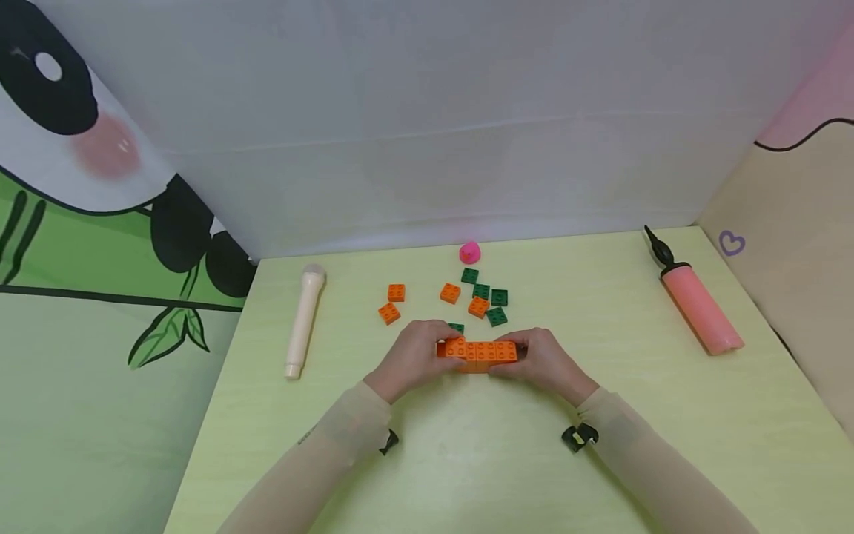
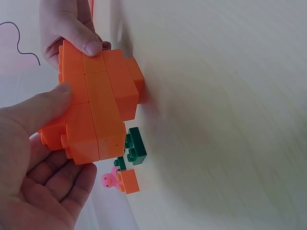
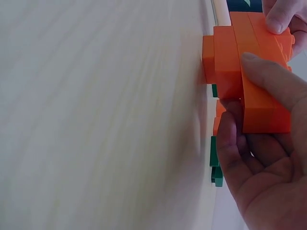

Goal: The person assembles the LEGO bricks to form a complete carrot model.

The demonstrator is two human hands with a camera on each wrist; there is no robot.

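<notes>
Both hands hold one block of stacked orange toy bricks (image 1: 482, 356) near the middle of the table. My left hand (image 1: 420, 352) grips its left end, thumb on the near face and fingers behind. At the other end my right hand (image 1: 543, 361) grips it the same way. In the left wrist view the brick block (image 2: 103, 100) shows several layers, stepped narrower toward the table side. The right wrist view has the right thumb pressed along the block (image 3: 261, 96), its fingers curled underneath. A green brick (image 1: 457, 327) peeks out just behind the block.
Beyond the hands lie loose orange bricks (image 1: 396, 292) and green bricks (image 1: 499, 297), with a pink toy duck (image 1: 470, 253) at the back edge. A pale microphone-shaped stick (image 1: 305, 322) lies at left, a pink hand pump (image 1: 702, 308) at right. Printed cloth walls surround the table (image 1: 240, 445).
</notes>
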